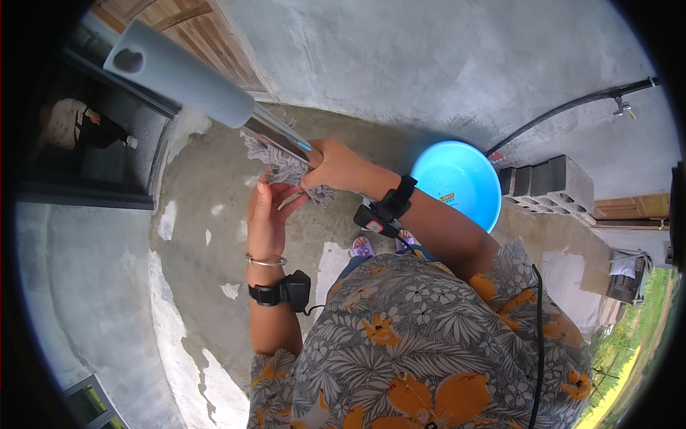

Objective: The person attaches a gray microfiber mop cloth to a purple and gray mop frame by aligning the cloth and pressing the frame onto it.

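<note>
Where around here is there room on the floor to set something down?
Bare floor shows between the left hand and the left wall; a smaller patch lies between the right hand and the blue basin. It is crowded where the basin nears the grey blocks, and around the mop.

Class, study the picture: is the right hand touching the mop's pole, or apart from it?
Touching. The head view shows the right hand closed on the pole at its metal lower part, with no gap between them.
</note>
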Demonstrator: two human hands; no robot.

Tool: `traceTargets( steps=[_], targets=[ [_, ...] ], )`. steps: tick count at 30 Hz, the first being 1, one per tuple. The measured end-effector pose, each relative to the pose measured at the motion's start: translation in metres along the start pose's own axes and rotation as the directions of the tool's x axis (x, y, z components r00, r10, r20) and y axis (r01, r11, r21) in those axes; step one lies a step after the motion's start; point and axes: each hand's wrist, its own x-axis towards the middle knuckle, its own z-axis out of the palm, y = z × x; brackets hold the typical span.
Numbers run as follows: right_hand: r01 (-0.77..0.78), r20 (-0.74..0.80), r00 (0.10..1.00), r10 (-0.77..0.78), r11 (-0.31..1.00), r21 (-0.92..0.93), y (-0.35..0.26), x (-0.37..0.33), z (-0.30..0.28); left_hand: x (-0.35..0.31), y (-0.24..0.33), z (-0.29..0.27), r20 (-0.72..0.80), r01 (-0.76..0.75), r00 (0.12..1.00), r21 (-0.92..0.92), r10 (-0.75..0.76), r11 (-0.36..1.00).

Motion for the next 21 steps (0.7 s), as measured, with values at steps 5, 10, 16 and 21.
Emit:
traceTargets(
  steps=[5, 10, 16, 21],
  targets=[
    [0.051, 0.202, 0.979, -0.020, 0.987, -0.150, 0.011, -0.003, 0.009, 0.050, -0.031, -0.018, -0.059, 0.027, 0.998, -0.158, -0.037, 0.987],
    [-0.063, 0.032, 0.997, 0.067, 0.992, -0.110, 0.030, -0.022, -0.037, 0.056, -0.015, -0.022, -0.043, 0.002, 0.999, -0.252, -0.013, 0.968],
    [0.082, -0.225, 0.974, -0.017, 0.956, 0.282, 0.028, -0.054, -0.115, 0.037, 0.000, -0.064, -0.095, 0.056, 0.992, -0.277, -0.086, 0.959],
    [0.404, -0.465, 0.856, -0.224, 0.851, 0.334, 0.019, -0.065, -0.157, 0.041, -0.028, -0.122, -0.212, 0.117, 0.961, -0.263, -0.176, 0.958]
  ],
)
